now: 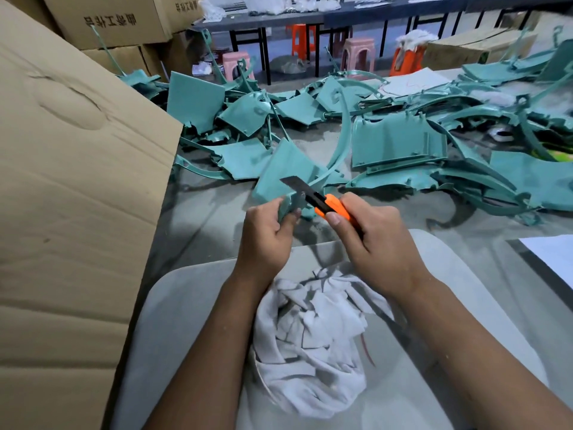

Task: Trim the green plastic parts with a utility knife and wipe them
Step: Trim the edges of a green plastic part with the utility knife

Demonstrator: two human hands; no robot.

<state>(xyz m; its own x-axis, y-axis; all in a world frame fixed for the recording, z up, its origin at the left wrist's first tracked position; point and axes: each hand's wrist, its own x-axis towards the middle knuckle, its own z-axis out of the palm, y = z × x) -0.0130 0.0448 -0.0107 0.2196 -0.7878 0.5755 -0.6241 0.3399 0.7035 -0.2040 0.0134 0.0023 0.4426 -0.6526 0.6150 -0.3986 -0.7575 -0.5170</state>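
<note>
Your left hand [269,231] pinches the green part [286,178] at its near corner. Your right hand [372,243] grips the knife [322,203]; blade points up-left across that held edge.

The plastic parts [398,144] heaped on the table are coloured teal green throughout, unpatterned. The knife [333,209] is seen with an orange body and a dark grey blade. The rag [310,346] is off-white. The table [198,225] is covered in grey. The cartons [71,193] are plain brown, printed with black characters. Stools [358,52] behind are coloured pink and orange.
</note>
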